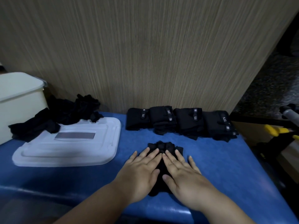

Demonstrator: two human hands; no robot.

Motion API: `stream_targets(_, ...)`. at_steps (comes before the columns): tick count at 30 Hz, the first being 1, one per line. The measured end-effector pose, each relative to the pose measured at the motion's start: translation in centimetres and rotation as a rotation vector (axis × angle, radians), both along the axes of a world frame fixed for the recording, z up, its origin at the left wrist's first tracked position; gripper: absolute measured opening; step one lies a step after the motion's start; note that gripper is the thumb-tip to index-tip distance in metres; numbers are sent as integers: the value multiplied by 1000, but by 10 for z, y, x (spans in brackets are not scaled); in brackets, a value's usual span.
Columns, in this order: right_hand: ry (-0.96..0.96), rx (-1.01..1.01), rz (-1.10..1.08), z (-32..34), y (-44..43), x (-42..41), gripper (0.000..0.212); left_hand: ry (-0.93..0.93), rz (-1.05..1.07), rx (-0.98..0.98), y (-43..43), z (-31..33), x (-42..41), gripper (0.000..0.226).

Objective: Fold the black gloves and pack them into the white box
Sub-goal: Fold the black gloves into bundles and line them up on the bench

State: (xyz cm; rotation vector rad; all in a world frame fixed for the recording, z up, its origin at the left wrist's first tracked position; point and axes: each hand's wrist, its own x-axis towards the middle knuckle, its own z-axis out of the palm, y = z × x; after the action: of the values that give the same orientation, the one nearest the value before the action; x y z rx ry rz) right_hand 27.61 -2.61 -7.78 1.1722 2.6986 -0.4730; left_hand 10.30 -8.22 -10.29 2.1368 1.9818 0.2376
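Both palms press flat on one black glove, left hand and right hand side by side, fingers straight, gripping nothing. Its long axis runs away from the person, far end showing past both hands. Folded gloves lie just beyond it; the white box stands well to its left, nearer the left hand.

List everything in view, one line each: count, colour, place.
Folded gloves: four bundles, black, row at table's back.
Loose gloves: one pile, black, back left, partly on the lid.
Glove under hands: one bundle, black, table centre.
Lid: one, white, table's left.
Box: one, white, far left.
Table: one, blue.
Panel: one, wood-grain, behind table.
Yellow-handled object: one, right edge.
Left hand: flat on centre glove.
Right hand: flat on centre glove.
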Motion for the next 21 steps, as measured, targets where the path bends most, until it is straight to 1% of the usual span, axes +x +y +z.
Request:
stream_targets(3, -63, 9, -42, -1, 5, 2, 65, 34, 8, -19, 0, -3, 0, 59)
stream_targets(5, -84, 4, -74, 1, 7, 3, 72, 45, 7, 7, -3, -2, 2, 74)
stream_targets(7, -28, 14, -133, 5, 7, 5, 82, 32, 34, 30, -5, -6, 1, 82)
stream_targets(8, 32, 38, -181, 7, 7, 7, 84, 40, 40, 70, -5, -7, 0, 80)
stream_targets(10, 183, 122, -297, 13, 7, 10, 77, 83, 45, 137, -5, -5, 0, 76)
stream_targets(11, 244, 175, -349, 16, 7, 13, 70, 79, 46, 120, -4, -6, 0, 81)
stream_targets(13, 281, 211, -423, 19, 9, 15, 62, 55, 53, 48, -4, -6, 3, 93)
stream_targets(15, 253, 150, -447, 18, 9, 13, 58, 53, 64, 37, -2, -1, 8, 90)
stream_targets(17, 266, 77, -438, 14, 10, 11, 55, 47, 68, 23, 1, 3, 17, 88)
stream_targets(21, 408, -30, -484, 19, 19, 21, 52, 29, 57, -16, 10, 5, 38, 89)
